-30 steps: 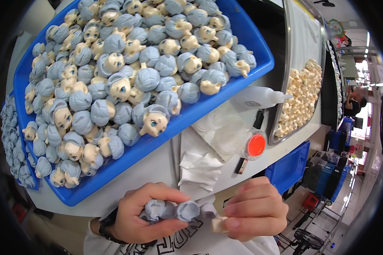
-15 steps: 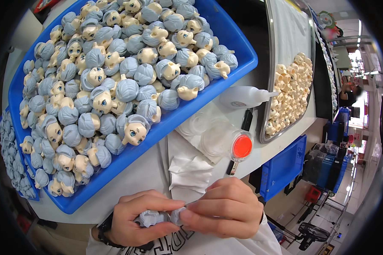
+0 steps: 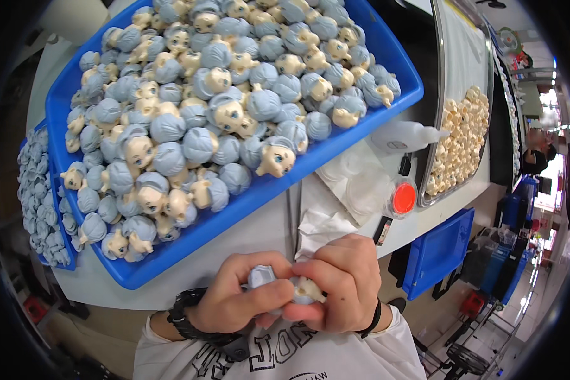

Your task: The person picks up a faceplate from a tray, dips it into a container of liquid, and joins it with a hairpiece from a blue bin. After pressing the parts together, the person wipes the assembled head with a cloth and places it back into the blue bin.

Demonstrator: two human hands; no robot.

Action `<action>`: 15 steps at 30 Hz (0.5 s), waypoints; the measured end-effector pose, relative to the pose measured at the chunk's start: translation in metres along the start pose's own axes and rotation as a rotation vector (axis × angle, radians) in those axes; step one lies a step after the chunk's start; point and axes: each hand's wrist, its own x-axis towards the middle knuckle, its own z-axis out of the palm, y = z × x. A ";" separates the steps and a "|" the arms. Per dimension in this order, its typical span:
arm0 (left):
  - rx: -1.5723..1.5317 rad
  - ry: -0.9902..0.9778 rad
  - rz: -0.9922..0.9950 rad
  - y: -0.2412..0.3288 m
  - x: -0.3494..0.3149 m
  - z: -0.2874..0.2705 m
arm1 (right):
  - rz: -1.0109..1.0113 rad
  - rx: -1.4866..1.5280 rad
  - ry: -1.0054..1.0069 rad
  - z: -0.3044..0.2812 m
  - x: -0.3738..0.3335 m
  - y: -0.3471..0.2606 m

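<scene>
The left hand [image 3: 231,301] has fingers closed on a grey hair shell [image 3: 261,276], and just right of it a cream-and-grey head [image 3: 308,289], long axis unclear, sits clamped by the right hand's fingers [image 3: 326,278].

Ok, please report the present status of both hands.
Left hand gripping grey-blue piece. Right hand pinching cream-and-grey piece. Fingers partly cover both pieces.

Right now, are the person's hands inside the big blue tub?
No, the left hand and right hand are outside the tub, holding small doll pieces.
</scene>
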 end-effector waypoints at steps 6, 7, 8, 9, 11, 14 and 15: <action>0.203 -0.222 0.053 0.007 -0.005 -0.001 | -0.038 0.129 0.033 -0.001 -0.011 -0.005; 0.214 -0.205 0.078 0.012 -0.011 -0.002 | -0.043 0.174 0.060 0.002 -0.009 -0.009; 0.259 -0.189 0.091 0.017 -0.017 -0.003 | -0.099 0.175 0.052 0.004 -0.006 -0.010; 0.304 -0.172 0.104 0.022 -0.025 -0.004 | -0.156 0.176 0.046 0.006 -0.002 -0.012; 0.047 -0.054 0.148 0.032 -0.040 -0.001 | -0.103 0.281 0.178 0.006 -0.017 -0.019; -0.526 -0.170 0.394 0.046 -0.050 -0.013 | -0.072 0.400 0.141 0.011 -0.030 -0.021; -0.798 -0.228 0.326 0.066 -0.048 -0.010 | -0.021 0.447 0.080 0.012 -0.031 -0.021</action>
